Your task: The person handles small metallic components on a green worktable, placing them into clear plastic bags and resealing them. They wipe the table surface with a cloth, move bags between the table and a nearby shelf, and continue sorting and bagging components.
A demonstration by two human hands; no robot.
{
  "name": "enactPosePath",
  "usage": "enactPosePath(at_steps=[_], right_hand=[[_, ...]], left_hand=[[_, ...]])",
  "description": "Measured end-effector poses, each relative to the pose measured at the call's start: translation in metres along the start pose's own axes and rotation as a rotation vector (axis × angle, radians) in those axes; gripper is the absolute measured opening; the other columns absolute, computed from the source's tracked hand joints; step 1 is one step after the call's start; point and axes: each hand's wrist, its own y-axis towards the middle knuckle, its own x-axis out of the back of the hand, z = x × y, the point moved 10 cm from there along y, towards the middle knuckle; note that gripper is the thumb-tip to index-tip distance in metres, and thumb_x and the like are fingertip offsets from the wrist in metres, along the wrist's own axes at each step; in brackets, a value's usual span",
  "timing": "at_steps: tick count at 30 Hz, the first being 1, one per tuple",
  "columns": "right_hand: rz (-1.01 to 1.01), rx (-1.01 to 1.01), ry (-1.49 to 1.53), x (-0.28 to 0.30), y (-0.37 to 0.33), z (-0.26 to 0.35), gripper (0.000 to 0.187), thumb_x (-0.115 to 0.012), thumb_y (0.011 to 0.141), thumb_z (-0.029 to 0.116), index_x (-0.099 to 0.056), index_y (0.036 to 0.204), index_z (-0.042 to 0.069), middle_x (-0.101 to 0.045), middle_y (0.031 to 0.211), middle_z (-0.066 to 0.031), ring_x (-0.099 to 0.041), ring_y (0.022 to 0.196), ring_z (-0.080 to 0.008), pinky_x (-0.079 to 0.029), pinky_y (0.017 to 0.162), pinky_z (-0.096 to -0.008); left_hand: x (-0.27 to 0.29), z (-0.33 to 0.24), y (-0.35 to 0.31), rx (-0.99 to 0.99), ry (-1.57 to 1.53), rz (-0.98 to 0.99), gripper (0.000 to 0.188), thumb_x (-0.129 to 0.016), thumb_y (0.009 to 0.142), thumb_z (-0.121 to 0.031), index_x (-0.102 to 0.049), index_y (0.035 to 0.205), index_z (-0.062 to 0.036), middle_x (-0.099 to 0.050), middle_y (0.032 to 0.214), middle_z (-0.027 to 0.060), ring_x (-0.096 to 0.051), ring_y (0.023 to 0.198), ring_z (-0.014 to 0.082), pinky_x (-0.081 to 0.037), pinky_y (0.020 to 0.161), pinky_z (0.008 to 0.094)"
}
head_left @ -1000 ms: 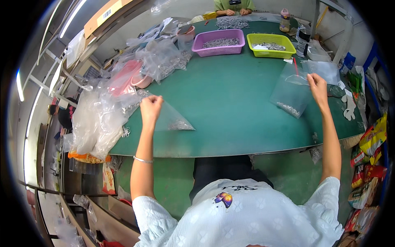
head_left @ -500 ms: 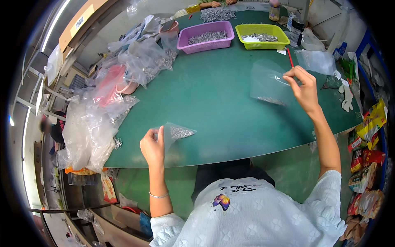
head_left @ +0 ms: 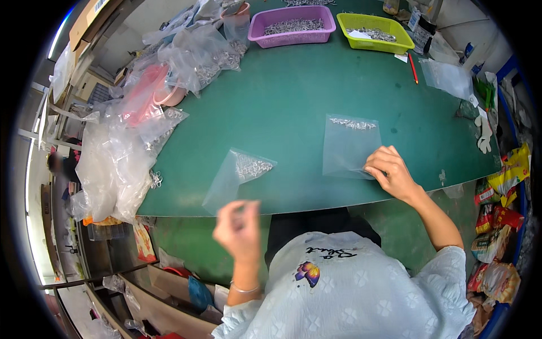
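A clear plastic bag [head_left: 349, 148] lies on the green table with small silvery metal pieces [head_left: 354, 123] gathered along its far edge. At the bag's near right corner, my right hand [head_left: 393, 174] has its fingers pinched on the plastic. To the left, a second clear bag [head_left: 224, 181] lies at an angle, its silvery metal pieces [head_left: 252, 167] bunched in the far right corner. My left hand [head_left: 238, 229] is just off the table's near edge, close to that bag's near end and apparently apart from it. Its fingers are smeared by motion.
A purple basket [head_left: 291, 38] and a yellow-green basket [head_left: 389, 46] of metal pieces stand at the back. Piled plastic bags [head_left: 116, 164] cover the table's left side. A red pencil [head_left: 413, 70], flat clear bags [head_left: 449, 78] and a white glove [head_left: 484, 134] lie at the right.
My right hand has come nearer, and its bag now lies flat with the pieces at the far side. My left hand has left its bag and moved right and nearer.
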Motion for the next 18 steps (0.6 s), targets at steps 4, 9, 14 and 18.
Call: enactPosePath(at_steps=[4,9,14,18], right_hand=[[-0.063,0.052,-0.139,0.004,-0.001,0.019,0.005,-0.062,0.069,0.000,-0.059,0.072,0.003,-0.056,0.073,-0.0041,-0.050,0.067,-0.0197,-0.034,0.063,-0.0312],[-0.142,0.125,-0.307,0.009,-0.007,0.036,0.011,-0.062,0.067,-0.001,-0.060,0.077,0.003,-0.054,0.073,-0.0057,-0.048,0.064,-0.0208,-0.034,0.059,-0.0327],[-0.218,0.079,0.019,-0.002,-0.031,0.059,0.020,-0.055,0.068,-0.007,-0.057,0.087,-0.007,-0.057,0.089,-0.0169,-0.055,0.081,-0.0311,-0.045,0.069,-0.0401],[-0.088,-0.160,0.023,-0.036,-0.015,0.027,0.037,-0.049,0.071,-0.009,-0.047,0.108,-0.011,-0.046,0.112,-0.0276,-0.042,0.109,-0.0427,-0.038,0.089,-0.0476]], left_hand=[[-0.107,-0.069,-0.033,-0.381,-0.149,0.381,0.038,-0.077,0.061,-0.015,-0.059,0.094,-0.0036,-0.057,0.070,0.0091,-0.051,0.055,0.0230,-0.043,0.050,0.0306],[-0.164,-0.084,-0.027,-0.442,-0.084,0.393,0.020,-0.070,0.069,-0.016,-0.059,0.082,-0.0045,-0.049,0.062,0.0086,-0.052,0.056,0.0267,-0.041,0.048,0.0352],[-0.176,-0.083,-0.027,-0.436,-0.138,0.421,0.014,-0.066,0.073,-0.012,-0.056,0.068,-0.0034,-0.050,0.062,0.0091,-0.053,0.055,0.0271,-0.040,0.047,0.0361],[-0.178,-0.081,-0.030,-0.422,-0.163,0.415,0.012,-0.065,0.073,-0.010,-0.056,0.068,-0.0037,-0.050,0.062,0.0093,-0.053,0.056,0.0273,-0.041,0.048,0.0366]])
